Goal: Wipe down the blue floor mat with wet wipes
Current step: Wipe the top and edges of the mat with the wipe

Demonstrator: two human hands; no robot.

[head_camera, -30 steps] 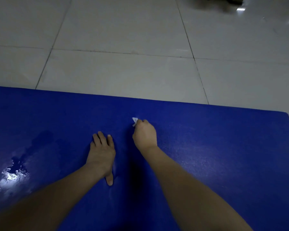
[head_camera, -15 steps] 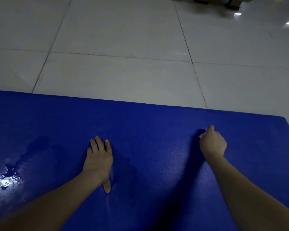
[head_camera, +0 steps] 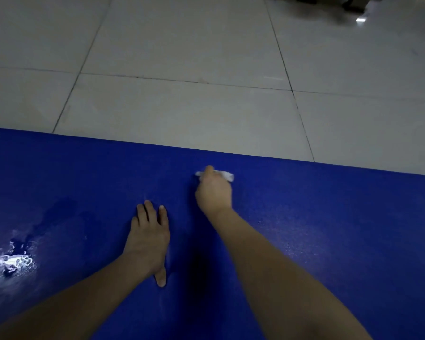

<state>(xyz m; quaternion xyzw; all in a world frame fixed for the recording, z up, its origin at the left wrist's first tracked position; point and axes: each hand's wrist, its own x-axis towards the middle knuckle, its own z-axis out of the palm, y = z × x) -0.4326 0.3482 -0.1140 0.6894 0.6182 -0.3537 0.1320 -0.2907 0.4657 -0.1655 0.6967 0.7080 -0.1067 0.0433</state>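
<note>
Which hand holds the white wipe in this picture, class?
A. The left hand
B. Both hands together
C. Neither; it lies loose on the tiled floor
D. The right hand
D: the right hand grips the white wipe against the blue mat, while the left hand rests flat on the mat and holds nothing.

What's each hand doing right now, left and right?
Left hand: open, flat on the mat, holding nothing.
Right hand: fingers curled round a white wipe, pressed to the mat.
</note>
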